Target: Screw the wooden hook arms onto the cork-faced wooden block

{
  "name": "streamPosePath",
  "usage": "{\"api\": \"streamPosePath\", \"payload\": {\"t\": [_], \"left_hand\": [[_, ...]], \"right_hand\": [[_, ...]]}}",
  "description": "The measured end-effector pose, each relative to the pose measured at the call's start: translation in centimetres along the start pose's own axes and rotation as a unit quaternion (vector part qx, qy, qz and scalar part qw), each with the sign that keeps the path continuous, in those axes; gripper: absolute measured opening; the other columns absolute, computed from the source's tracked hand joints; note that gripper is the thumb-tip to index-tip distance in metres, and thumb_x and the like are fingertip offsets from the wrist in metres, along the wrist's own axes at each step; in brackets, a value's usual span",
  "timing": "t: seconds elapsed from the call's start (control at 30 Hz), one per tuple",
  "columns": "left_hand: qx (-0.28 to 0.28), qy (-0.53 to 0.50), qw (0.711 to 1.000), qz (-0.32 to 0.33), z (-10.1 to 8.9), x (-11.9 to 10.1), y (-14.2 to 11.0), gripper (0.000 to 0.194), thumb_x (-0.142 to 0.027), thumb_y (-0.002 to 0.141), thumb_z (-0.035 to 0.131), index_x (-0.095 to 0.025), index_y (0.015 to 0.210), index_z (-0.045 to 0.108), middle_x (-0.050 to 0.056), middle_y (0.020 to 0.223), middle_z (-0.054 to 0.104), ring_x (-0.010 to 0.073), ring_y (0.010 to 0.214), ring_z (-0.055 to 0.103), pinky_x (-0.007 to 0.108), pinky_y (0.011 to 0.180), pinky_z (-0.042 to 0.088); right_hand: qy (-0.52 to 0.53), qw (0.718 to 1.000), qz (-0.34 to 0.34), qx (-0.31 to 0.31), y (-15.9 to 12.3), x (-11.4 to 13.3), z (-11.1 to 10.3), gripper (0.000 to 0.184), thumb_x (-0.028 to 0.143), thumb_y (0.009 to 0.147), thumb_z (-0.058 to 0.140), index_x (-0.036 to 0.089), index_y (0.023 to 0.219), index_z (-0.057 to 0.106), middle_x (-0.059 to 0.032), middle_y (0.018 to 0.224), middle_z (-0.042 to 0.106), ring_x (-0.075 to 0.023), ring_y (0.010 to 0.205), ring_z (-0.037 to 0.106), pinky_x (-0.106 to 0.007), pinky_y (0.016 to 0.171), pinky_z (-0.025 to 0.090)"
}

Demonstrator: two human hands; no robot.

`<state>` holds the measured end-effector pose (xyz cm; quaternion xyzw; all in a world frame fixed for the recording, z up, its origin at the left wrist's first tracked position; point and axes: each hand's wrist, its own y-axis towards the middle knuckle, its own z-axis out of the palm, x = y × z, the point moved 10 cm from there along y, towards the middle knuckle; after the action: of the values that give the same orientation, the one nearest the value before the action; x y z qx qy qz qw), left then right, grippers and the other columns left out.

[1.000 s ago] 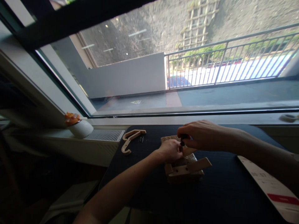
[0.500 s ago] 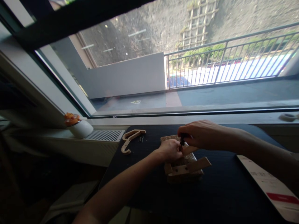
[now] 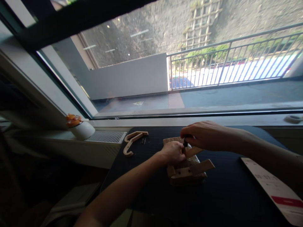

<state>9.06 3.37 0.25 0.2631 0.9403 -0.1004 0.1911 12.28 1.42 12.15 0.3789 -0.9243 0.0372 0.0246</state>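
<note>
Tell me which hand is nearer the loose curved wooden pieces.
Left. The left hand is right of the curved wooden pieces; the right hand, holding a dark tool, is farther right.

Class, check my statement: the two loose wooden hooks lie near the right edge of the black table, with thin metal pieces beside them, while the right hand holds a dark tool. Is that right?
Not quite: the head view shows the loose wooden hooks near the left edge of the black table, with thin metal pieces beside them, while the right hand holds a dark tool.
</note>
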Motion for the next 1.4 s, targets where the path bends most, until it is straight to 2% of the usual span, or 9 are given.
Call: {"api": "streamPosePath", "payload": {"t": [0.1, 0.27, 0.4, 0.73, 0.9, 1.13, 1.4], "left_hand": [[0.009, -0.005, 1.000, -0.006, 0.1, 0.0, 0.0, 0.022, -0.035, 0.077, 0.054, -0.018, 0.077, 0.068, 0.003, 0.072, 0.065, 0.0143, 0.061, 0.057, 0.023, 0.051, 0.036], [0.000, 0.005, 1.000, -0.029, -0.1, 0.2, -0.2, 0.025, -0.036, 0.079, 0.053, -0.016, 0.070, 0.067, 0.004, 0.067, 0.063, 0.0144, 0.060, 0.057, 0.023, 0.051, 0.035], [0.001, -0.007, 1.000, -0.013, -0.2, 0.0, -0.3, 0.025, -0.036, 0.079, 0.053, -0.016, 0.070, 0.064, 0.003, 0.068, 0.062, 0.0138, 0.060, 0.056, 0.023, 0.052, 0.037], [0.045, -0.039, 0.998, 0.023, 0.5, -0.2, 0.0, 0.014, -0.030, 0.070, 0.058, -0.020, 0.078, 0.066, -0.001, 0.076, 0.065, 0.0131, 0.067, 0.058, 0.021, 0.054, 0.037], [0.028, -0.025, 0.999, 0.030, 0.4, -0.1, 0.1, 0.016, -0.029, 0.072, 0.056, -0.020, 0.079, 0.067, -0.001, 0.075, 0.066, 0.0137, 0.069, 0.058, 0.022, 0.056, 0.038], [0.018, -0.009, 1.000, 0.023, 0.2, -0.3, 0.1, 0.017, -0.034, 0.072, 0.056, -0.020, 0.074, 0.065, 0.000, 0.075, 0.065, 0.0144, 0.069, 0.057, 0.022, 0.055, 0.037], [0.019, -0.010, 1.000, 0.021, 0.2, -0.3, 0.0, 0.014, -0.031, 0.071, 0.057, -0.019, 0.074, 0.065, 0.000, 0.073, 0.065, 0.0138, 0.066, 0.057, 0.022, 0.053, 0.036]], "right_hand": [[0.024, 0.999, -0.022, 0.014, -0.3, 0.1, 0.2, 0.021, 0.023, 0.082, 0.046, 0.024, 0.085, 0.067, -0.0019, 0.081, 0.069, -0.0167, 0.070, 0.061, -0.026, 0.055, 0.032], [0.007, 0.999, 0.031, -0.008, 0.2, -1.1, 1.2, 0.026, 0.034, 0.089, 0.042, 0.018, 0.086, 0.063, -0.0050, 0.071, 0.067, -0.0175, 0.061, 0.060, -0.027, 0.051, 0.031], [-0.026, 0.999, 0.036, -0.009, 0.5, -1.3, 1.7, 0.028, 0.033, 0.091, 0.039, 0.018, 0.083, 0.061, -0.0050, 0.069, 0.067, -0.0172, 0.059, 0.060, -0.027, 0.050, 0.029], [-0.042, 0.998, 0.036, 0.016, -0.4, -0.9, 0.8, 0.027, 0.028, 0.089, 0.042, 0.018, 0.073, 0.062, -0.0038, 0.065, 0.066, -0.0167, 0.057, 0.057, -0.026, 0.050, 0.029], [-0.025, 0.999, 0.032, 0.023, -0.5, -1.2, 1.4, 0.029, 0.029, 0.090, 0.041, 0.017, 0.075, 0.063, -0.0041, 0.067, 0.066, -0.0157, 0.057, 0.057, -0.026, 0.050, 0.029], [-0.026, 0.999, 0.032, -0.014, -0.9, -1.6, 0.2, 0.029, 0.032, 0.088, 0.041, 0.019, 0.072, 0.062, -0.0018, 0.064, 0.064, -0.0136, 0.054, 0.051, -0.026, 0.050, 0.026], [-0.006, 1.000, 0.027, -0.013, -0.8, -1.3, 0.6, 0.028, 0.032, 0.088, 0.041, 0.019, 0.071, 0.060, -0.0018, 0.062, 0.062, -0.0130, 0.052, 0.049, -0.026, 0.049, 0.026]]}}
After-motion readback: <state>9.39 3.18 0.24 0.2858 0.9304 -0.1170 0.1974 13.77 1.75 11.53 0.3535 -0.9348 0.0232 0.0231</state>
